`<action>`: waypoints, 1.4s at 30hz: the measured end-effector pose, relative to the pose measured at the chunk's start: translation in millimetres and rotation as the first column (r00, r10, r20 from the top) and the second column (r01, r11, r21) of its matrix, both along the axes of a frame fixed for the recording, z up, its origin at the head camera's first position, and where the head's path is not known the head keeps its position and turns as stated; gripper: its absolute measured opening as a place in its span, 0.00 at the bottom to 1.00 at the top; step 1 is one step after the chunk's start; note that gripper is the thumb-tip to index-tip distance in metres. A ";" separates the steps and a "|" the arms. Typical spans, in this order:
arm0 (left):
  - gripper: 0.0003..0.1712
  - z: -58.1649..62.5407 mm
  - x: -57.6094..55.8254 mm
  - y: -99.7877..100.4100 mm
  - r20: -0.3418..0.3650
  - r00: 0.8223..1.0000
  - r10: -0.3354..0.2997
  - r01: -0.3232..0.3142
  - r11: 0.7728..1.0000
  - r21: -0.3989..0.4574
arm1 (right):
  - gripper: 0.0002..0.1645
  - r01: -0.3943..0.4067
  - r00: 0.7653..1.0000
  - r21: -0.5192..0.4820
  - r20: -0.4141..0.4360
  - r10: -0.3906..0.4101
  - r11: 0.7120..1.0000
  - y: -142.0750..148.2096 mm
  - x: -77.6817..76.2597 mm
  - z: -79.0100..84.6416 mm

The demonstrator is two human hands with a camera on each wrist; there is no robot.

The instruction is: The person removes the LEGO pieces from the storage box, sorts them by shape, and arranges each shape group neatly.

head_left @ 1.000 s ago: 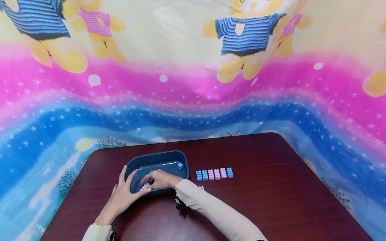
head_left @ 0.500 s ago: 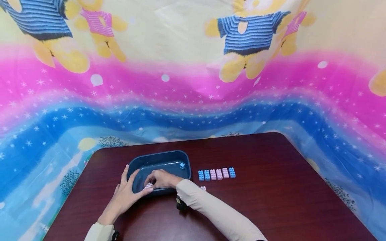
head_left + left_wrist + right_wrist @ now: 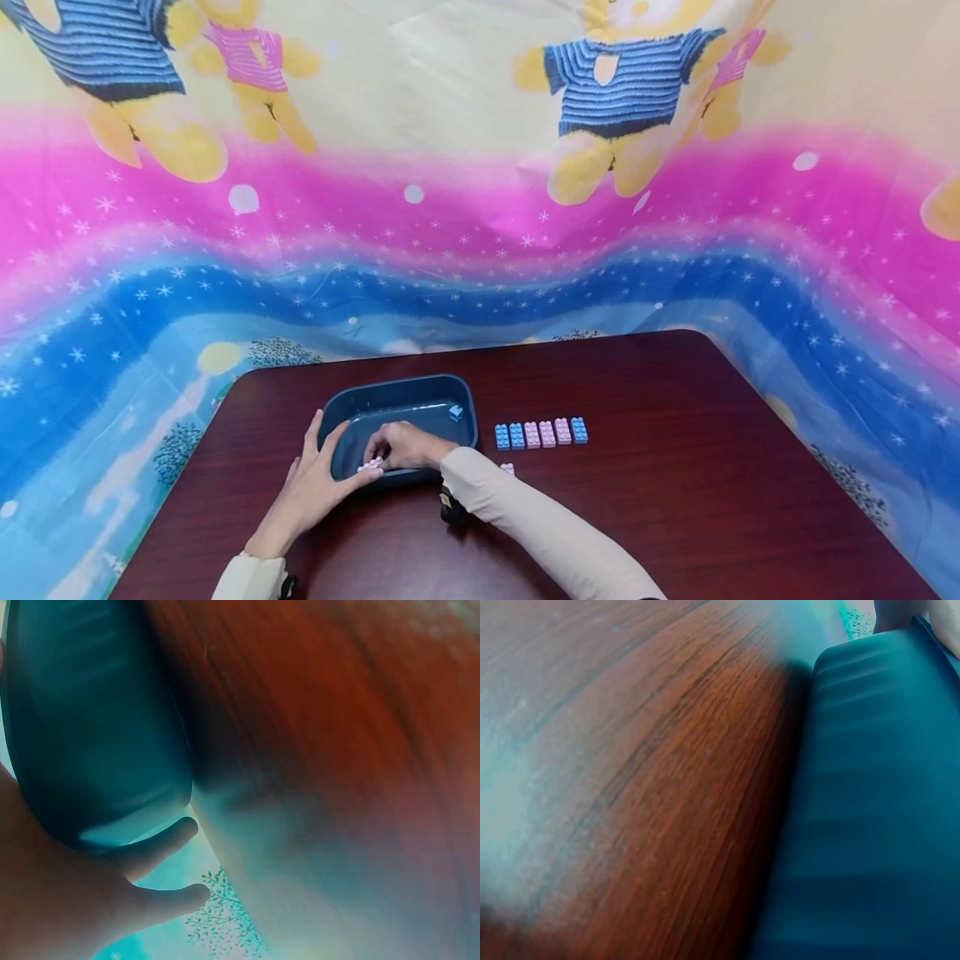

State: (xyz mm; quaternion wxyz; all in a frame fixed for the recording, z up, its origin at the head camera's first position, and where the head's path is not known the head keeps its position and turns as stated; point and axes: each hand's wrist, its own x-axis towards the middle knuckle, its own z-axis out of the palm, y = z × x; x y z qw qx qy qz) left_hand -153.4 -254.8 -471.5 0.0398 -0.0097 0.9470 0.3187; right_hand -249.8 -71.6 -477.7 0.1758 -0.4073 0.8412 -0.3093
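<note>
Inside a dark blue-grey plastic tray [image 3: 408, 385], my right hand [image 3: 405, 446] bends its fingers down to a pink toy building brick [image 3: 370, 464] near the front left corner and pinches it. Part of that brick is hidden by the fingers, and I cannot tell if more than one lies there. My left hand [image 3: 306, 493] rests on the tray's left front corner, thumb along the front rim. Its fingers [image 3: 161, 847] look straight and spread in the left wrist view. A small blue brick [image 3: 456, 413] lies at the tray's right end. The right wrist view shows the tray's outer wall [image 3: 870, 787] but no brick.
Right of the tray, a row of blue and pink bricks [image 3: 540, 434] lies on the dark red-brown wooden table [image 3: 675, 475]. One more pink brick [image 3: 507, 469] sits in front of the row, partly behind the right sleeve [image 3: 525, 517]. A patterned curtain [image 3: 480, 208] hangs behind the table.
The right hand's fingers have shifted slightly at the pink brick in the tray. The left hand stays on the tray corner. The whole head view has drifted a little.
</note>
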 end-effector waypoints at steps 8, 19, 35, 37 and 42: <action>0.64 -0.5 0.6 1.6 -0.017 1.000 0.001 -0.001 1.000 -0.016 | 0.03 0.051 0.999 -0.064 0.021 -0.050 0.997 2.8 1.8 2.7; 0.63 1.9 1.5 1.1 0.005 1.000 0.010 -0.010 1.000 -0.015 | 0.06 0.129 0.990 -0.142 0.077 -0.119 0.981 3.9 3.3 4.1; 0.63 3.0 -1.3 2.5 0.017 1.000 0.005 -0.005 1.000 -0.018 | 0.18 0.052 0.973 -0.095 -0.217 -0.072 0.994 17.3 2.3 11.3; 0.63 2.3 -1.5 2.2 0.017 1.000 0.003 -0.003 1.000 -0.024 | 0.17 0.050 0.964 -0.092 -0.257 -0.073 0.994 17.8 2.6 11.7; 0.62 0.2 -1.4 1.6 0.020 1.000 0.007 -0.006 0.999 -0.033 | 0.17 0.050 0.953 -0.092 -0.292 -0.074 0.995 21.2 1.7 11.7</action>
